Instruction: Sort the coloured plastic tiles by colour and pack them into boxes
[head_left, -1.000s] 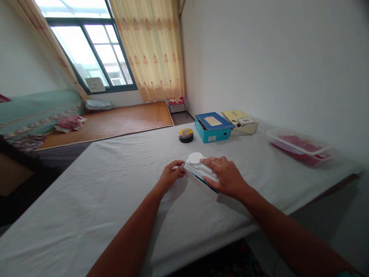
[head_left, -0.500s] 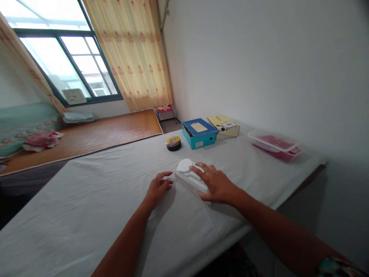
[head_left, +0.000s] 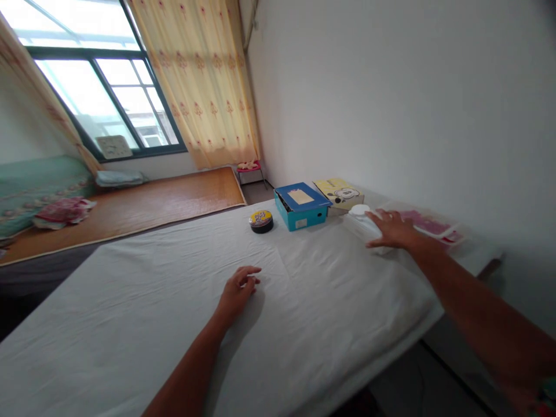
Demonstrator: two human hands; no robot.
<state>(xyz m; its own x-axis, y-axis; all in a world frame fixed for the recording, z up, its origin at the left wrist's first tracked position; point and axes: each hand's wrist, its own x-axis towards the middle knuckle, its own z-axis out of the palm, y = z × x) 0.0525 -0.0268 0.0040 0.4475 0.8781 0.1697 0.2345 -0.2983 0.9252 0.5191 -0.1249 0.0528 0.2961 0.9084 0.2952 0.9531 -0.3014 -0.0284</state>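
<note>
My right hand [head_left: 393, 229] grips a white oblong plastic container [head_left: 367, 227] with a round white lid at its far left end. Its fingers spread over the top and the thumb presses the near side. Part of the container is hidden under the hand. Just behind and right of it lies a clear plastic box [head_left: 449, 231] with dark pink contents, partly covered by the hand. My left hand [head_left: 238, 289] rests on the white tablecloth [head_left: 143, 313], fingers loosely bent and apart, holding nothing.
A round black tin [head_left: 261, 223] with a yellow patterned top stands at the table's far side. Beside it are a blue shoebox [head_left: 302, 217] and a yellow cartoon box [head_left: 345, 200] near the wall. Past the table lie a wooden platform [head_left: 174, 194] and a small red stool [head_left: 248, 167].
My right hand has carried the white container from the table's middle to the right, up against the clear plastic box. My left hand has stayed almost where it was.
</note>
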